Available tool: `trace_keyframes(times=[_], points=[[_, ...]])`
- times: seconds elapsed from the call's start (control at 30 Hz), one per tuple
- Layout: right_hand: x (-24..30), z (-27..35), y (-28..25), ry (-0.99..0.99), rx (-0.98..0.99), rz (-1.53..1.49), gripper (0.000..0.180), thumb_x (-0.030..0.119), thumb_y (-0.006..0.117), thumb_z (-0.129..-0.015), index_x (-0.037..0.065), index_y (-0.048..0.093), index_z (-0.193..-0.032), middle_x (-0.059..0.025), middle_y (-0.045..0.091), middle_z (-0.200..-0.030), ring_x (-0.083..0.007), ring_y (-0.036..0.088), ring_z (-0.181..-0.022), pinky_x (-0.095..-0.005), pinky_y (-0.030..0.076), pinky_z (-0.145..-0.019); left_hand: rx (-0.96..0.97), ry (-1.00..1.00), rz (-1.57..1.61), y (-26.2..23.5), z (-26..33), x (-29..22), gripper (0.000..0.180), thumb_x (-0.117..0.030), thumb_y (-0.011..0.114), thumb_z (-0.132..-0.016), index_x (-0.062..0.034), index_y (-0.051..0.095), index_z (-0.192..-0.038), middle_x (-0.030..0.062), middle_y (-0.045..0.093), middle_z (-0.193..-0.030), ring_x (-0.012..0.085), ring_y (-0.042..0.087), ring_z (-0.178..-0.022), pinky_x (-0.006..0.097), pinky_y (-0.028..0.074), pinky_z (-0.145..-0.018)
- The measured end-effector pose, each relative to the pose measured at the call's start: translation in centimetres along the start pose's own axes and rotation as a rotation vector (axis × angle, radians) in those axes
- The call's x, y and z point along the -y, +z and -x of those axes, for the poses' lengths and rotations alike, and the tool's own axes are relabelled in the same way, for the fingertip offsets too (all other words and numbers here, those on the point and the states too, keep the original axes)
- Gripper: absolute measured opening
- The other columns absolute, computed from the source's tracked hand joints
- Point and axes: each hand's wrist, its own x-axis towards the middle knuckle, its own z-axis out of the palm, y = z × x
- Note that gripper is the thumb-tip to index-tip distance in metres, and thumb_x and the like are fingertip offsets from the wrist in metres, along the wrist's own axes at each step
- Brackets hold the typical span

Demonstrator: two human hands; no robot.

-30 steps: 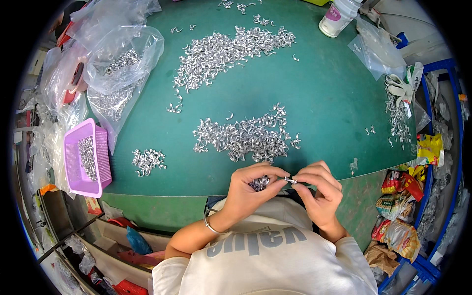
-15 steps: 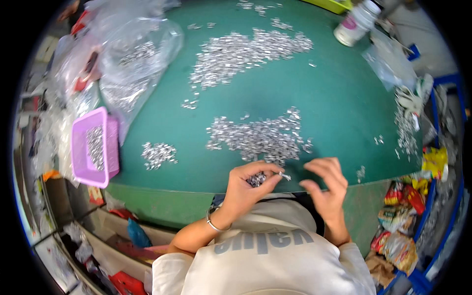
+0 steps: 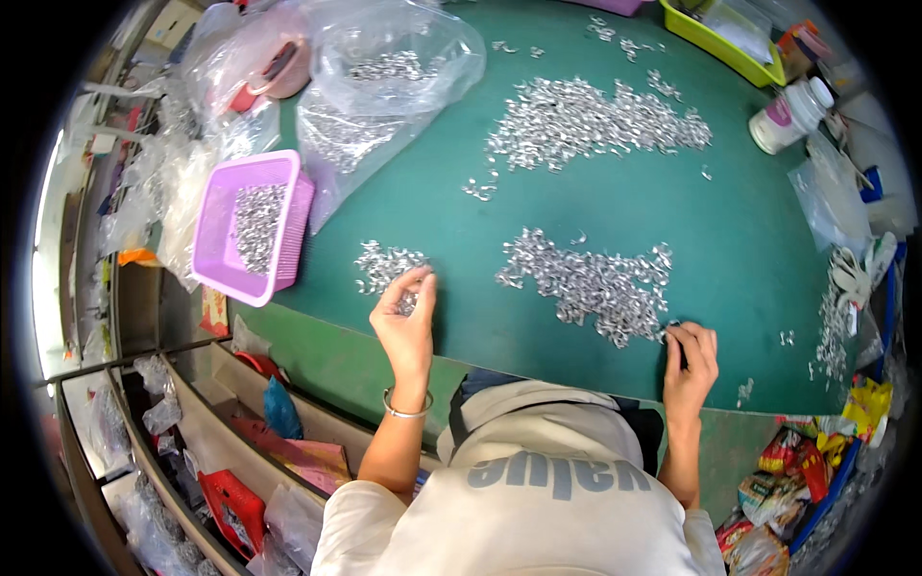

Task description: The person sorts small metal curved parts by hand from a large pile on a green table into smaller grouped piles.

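Note:
My left hand (image 3: 403,322) is curled beside a small heap of silvery metal pieces (image 3: 384,264) on the left of the table. Several of the same small metal pieces (image 3: 409,303) show between its thumb and fingers. A metal bangle circles that wrist. My right hand (image 3: 691,360) has its fingers bent and their tips together at the right edge of the middle heap of metal pieces (image 3: 595,288). Whatever lies between those fingertips is too small and hidden to make out.
A larger heap of metal pieces (image 3: 586,125) spreads across the far green table (image 3: 432,202). At the left stand a purple basket (image 3: 211,240) holding pieces and a clear plastic bag (image 3: 384,106). A white bottle (image 3: 789,115) and a yellow-green tray (image 3: 715,43) stand far right.
My hands have moved apart: the left one went left to the small heap, the right one to the middle heap's edge, its fingers closing. The view has shifted, too.

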Motion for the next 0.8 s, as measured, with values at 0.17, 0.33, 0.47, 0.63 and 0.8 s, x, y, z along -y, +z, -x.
trace_keyframes(times=[0.17, 0.33, 0.47, 0.63, 0.8], points=[[0.0, -0.4, -1.5, 0.175, -0.093, -0.083, 0.012, -0.002, 0.064, -0.073, -0.001, 0.061, -0.084, -0.0124, 0.059, -0.084, -0.0258, 0.055, -0.079, -0.0324, 0.044, -0.071, 0.678, -0.934, 1.05, 3.5, 2.8, -0.9, 0.032, -0.032, 0.046, -0.094, -0.0025, 0.053, -0.084, 0.0008, 0.037, -0.066, 0.006, 0.033, -0.051, 0.015, 0.025, -0.036], [-0.2, 0.1, -1.3, 0.071, 0.074, 0.144, 0.02, 0.004, 0.069, -0.068, 0.001, 0.061, -0.086, -0.0101, 0.056, -0.088, -0.0275, 0.051, -0.083, -0.036, 0.039, -0.074, 0.913, -1.119, 0.872, 7.8, 5.5, -2.7, 0.027, -0.026, 0.047, -0.093, -0.0005, 0.055, -0.09, 0.0031, 0.044, -0.07, 0.0079, 0.037, -0.052, 0.016, 0.027, -0.036], [-1.4, 0.9, -1.2, 0.061, 0.037, 0.074, 0.019, 0.003, 0.068, -0.068, 0.002, 0.061, -0.086, -0.0087, 0.056, -0.088, -0.0271, 0.051, -0.082, -0.0353, 0.038, -0.07, 1.027, -1.019, 0.704, 9.2, 6.6, -3.4, 0.02, -0.016, 0.048, -0.091, 0.0016, 0.056, -0.098, 0.0037, 0.047, -0.072, 0.0086, 0.042, -0.056, 0.017, 0.027, -0.038], [-0.4, 0.5, -1.6, 0.06, 0.057, 0.13, 0.018, 0.004, 0.069, -0.068, 0.001, 0.061, -0.084, -0.0091, 0.057, -0.084, -0.0261, 0.051, -0.08, -0.0353, 0.038, -0.069, 1.0, -0.987, 0.602, 9.9, 6.8, -3.7, 0.021, -0.015, 0.049, -0.091, 0.0017, 0.057, -0.1, 0.0016, 0.045, -0.07, 0.0068, 0.039, -0.054, 0.017, 0.026, -0.038], [-0.9, 0.8, -1.7, 0.059, 0.003, 0.019, 0.012, -0.001, 0.066, -0.068, 0.0, 0.06, -0.079, -0.0091, 0.058, -0.083, -0.0265, 0.052, -0.078, -0.0344, 0.039, -0.068, 1.025, -0.936, 0.553, 10.2, 7.0, -3.0, 0.018, -0.012, 0.052, -0.09, 0.0015, 0.058, -0.1, -0.0015, 0.044, -0.066, 0.004, 0.035, -0.051, 0.017, 0.023, -0.039]])
